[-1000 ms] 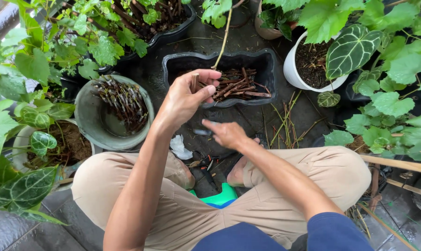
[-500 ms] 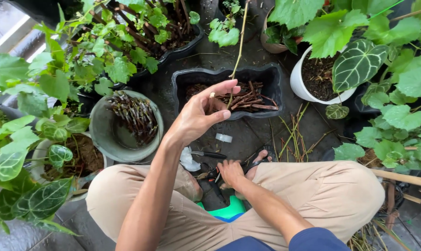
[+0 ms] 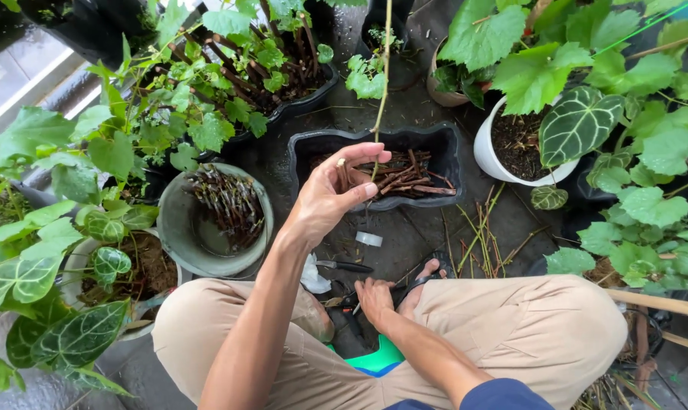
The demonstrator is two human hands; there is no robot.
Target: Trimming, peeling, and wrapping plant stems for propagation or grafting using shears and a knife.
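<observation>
Left hand raised palm-up over the black tray's front edge, fingers curled around a brown cutting, right hand down between the knees on small tools, grip unclear

Wet dark paving fills the centre under soft daylight. Leafy potted plants crowd nine o'clock, a white pot sits at two o'clock.

We see no packages, labels, signs or screens here, only plants, pots and cuttings around the seated person.
</observation>
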